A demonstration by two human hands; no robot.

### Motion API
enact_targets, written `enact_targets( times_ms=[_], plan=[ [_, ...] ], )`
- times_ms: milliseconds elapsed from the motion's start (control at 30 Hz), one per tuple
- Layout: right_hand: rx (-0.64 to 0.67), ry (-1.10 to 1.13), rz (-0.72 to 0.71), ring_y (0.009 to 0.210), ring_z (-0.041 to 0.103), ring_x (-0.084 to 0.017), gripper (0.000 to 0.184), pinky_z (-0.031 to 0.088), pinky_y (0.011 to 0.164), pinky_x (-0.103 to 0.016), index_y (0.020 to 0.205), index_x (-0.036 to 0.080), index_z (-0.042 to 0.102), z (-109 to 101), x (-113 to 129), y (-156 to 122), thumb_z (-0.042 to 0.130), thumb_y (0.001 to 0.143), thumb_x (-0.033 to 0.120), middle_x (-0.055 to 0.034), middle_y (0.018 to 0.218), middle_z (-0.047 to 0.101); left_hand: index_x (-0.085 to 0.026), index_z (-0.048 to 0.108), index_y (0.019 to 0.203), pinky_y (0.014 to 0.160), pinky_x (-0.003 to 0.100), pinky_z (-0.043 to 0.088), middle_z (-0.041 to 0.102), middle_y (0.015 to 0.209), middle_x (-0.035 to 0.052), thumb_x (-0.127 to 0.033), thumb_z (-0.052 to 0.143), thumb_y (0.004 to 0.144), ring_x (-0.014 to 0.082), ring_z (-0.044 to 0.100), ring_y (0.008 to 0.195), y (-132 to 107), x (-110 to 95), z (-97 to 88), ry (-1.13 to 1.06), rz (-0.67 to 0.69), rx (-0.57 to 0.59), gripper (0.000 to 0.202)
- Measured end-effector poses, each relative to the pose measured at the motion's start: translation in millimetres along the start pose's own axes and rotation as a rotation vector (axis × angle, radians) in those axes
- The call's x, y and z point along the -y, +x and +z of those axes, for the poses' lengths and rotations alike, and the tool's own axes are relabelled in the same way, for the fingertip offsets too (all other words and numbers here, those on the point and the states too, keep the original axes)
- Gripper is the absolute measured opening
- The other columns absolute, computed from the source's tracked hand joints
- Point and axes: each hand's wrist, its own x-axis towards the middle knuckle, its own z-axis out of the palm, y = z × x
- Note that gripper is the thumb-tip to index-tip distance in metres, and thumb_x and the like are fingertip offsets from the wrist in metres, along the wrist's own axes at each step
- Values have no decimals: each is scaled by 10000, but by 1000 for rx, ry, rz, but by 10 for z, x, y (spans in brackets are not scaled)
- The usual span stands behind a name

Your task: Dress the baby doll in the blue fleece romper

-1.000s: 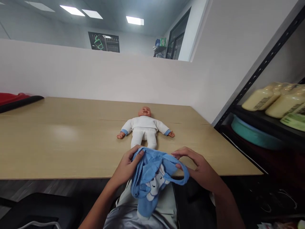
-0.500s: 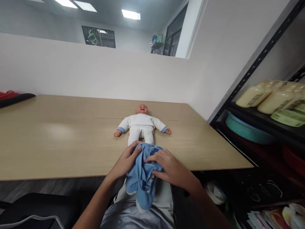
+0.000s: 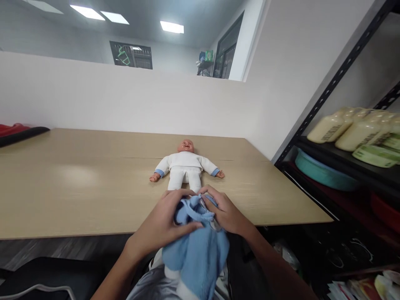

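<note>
Small blue doll trousers [image 3: 200, 250] with white cuffs hang from both my hands, over my lap at the table's front edge. My left hand [image 3: 167, 223] grips the left side of the waistband, its thumb lying across the front of the cloth. At the right side of the waistband, my right hand [image 3: 223, 210] pinches the cloth between thumb and fingers. Just beyond lies a baby doll [image 3: 186, 164] on its back, arms spread, in a white top with blue cuffs and white leg coverings. The trousers and my hands hide its feet.
The wooden table [image 3: 93, 187] runs up to a white wall. On the right, a black shelf unit holds several cream-coloured bottles [image 3: 334, 127] and a teal basin [image 3: 325, 171]. A red cloth [image 3: 14, 129] lies at the far left. A black chair [image 3: 53, 275] stands at lower left.
The trousers have been turned and opened out, with the waistband now facing up. My right hand has moved up to the waistband, and my left thumb now lies across the front.
</note>
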Motion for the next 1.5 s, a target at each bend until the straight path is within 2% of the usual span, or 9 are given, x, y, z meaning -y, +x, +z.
enact_targets(
  times_ms=[133,300,600,800,900,1033,1233,1367,1500],
  plan=[
    [188,2,25,848,577,-171,476,437,792,-271,949,199,653,-105,76,-13,459,1080,614,10,889,647,-208,691,1029,911,320,489,717,1024,37,-432,671,992,250,649,997,89,88,-1,-78,-64,18,228],
    [533,61,13,855,594,-186,505,468,792,-278,968,172,710,-242,42,-23,738,892,671,-3,924,672,-179,706,913,863,313,497,691,923,28,-574,600,1000,229,621,908,153,244,7,-253,-140,141,418],
    [211,421,251,1064,666,-243,608,506,1002,-372,1186,180,748,11,-163,10,737,889,711,-85,1164,744,-218,762,1234,1163,474,437,729,1350,103,-788,720,807,366,600,1298,132,457,-43,-399,-435,190,714],
    [309,666,369,881,711,-214,694,541,900,-345,1097,119,764,88,-142,73,608,940,776,-99,965,771,-211,764,1226,1089,437,507,778,1210,69,-736,876,681,342,661,1188,40,408,-186,-512,-255,432,765],
    [357,670,343,1080,711,-256,788,516,1021,-380,1252,140,735,-6,-115,71,557,924,834,-129,1161,766,-190,793,1107,1078,432,512,795,1150,82,-801,798,733,341,674,1154,52,387,-150,-516,-303,281,716],
    [410,354,138,1372,571,-302,899,417,1175,-417,1502,227,578,-157,-59,24,893,765,634,-100,1485,631,-177,783,1153,1077,431,520,791,1210,114,-816,722,801,363,658,1221,68,404,-103,-506,-405,60,732],
    [217,308,254,1097,684,-259,595,506,1066,-411,1100,187,761,-113,-19,11,557,991,735,-75,1099,762,-204,775,1207,1021,410,555,765,1289,119,-799,756,776,361,666,1205,-37,518,-189,-451,-442,53,734],
    [208,535,329,1175,682,-261,632,487,1132,-425,1171,195,742,-21,-81,21,627,932,768,-93,1175,752,-191,792,1121,883,371,595,799,1102,87,-740,898,625,328,710,1021,-61,526,-230,-431,-329,239,748],
    [307,504,205,1284,639,-299,731,500,1145,-475,1373,214,658,148,-91,11,778,850,711,-125,1359,694,-176,764,1143,916,371,591,802,1125,98,-659,826,800,302,724,1017,5,409,-140,-495,-342,24,596]
  ],
)
